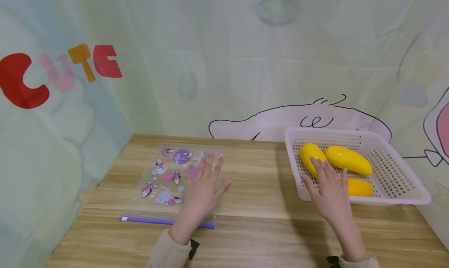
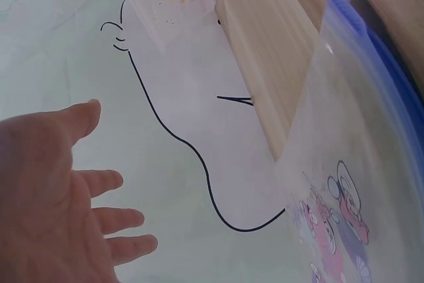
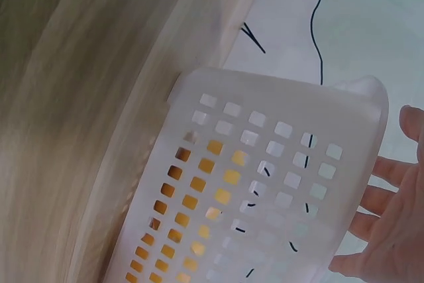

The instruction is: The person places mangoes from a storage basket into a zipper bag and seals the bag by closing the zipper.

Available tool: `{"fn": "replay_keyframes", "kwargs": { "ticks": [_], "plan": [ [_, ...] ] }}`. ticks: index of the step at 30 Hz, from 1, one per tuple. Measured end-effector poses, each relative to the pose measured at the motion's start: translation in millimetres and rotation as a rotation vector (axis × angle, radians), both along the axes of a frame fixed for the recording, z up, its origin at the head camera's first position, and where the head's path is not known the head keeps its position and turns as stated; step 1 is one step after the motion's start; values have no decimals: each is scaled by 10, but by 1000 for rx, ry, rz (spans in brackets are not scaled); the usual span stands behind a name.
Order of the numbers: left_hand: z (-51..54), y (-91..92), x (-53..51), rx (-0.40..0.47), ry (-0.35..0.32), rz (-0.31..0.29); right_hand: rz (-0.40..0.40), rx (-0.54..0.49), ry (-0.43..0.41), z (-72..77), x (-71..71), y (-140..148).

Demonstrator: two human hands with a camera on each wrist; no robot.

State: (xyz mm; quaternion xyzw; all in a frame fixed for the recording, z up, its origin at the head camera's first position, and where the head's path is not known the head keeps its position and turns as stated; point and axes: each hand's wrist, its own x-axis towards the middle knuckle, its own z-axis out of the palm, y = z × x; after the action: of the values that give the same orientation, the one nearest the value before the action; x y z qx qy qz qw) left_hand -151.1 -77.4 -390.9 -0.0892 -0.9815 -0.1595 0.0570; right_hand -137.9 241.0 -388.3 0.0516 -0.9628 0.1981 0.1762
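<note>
My left hand (image 1: 203, 192), fingers spread, hovers over the right side of a clear zip bag (image 1: 147, 205) printed with pink and purple cartoon figures. A purple slider strip (image 1: 151, 220) runs along the bag's near edge. In the left wrist view that hand (image 2: 59, 197) holds nothing. On the right, a white plastic basket (image 1: 403, 178) contains three yellow mangoes (image 1: 349, 160). My right hand (image 1: 329, 194) reaches over the basket's near left rim with extended fingers, partly covering two mangoes. The right wrist view shows this hand (image 3: 391, 223) beside the basket wall (image 3: 278, 91); whether it touches a mango cannot be told.
A wood-grain table (image 1: 252, 205) carries the bag on the left and the basket on the right. Behind it hangs a pale green printed curtain (image 1: 217, 65), close to the table's back edge. Another printed sheet (image 1: 31, 151) with coloured letters borders the left side.
</note>
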Motion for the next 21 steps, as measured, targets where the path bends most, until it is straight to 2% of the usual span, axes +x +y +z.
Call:
{"fn": "replay_keyframes", "kwargs": {
  "ticks": [7, 16, 21],
  "plan": [
    [7, 82, -10, 66, -5, -12, -5, -4, 11, 14, -5, 80],
    [-7, 175, -23, 155, 25, -82, 10, -49, 26, 43, -17, 202],
    [-19, 213, -33, 156, 35, -93, 21, -78, 40, 62, -39, 282]
  ]
}}
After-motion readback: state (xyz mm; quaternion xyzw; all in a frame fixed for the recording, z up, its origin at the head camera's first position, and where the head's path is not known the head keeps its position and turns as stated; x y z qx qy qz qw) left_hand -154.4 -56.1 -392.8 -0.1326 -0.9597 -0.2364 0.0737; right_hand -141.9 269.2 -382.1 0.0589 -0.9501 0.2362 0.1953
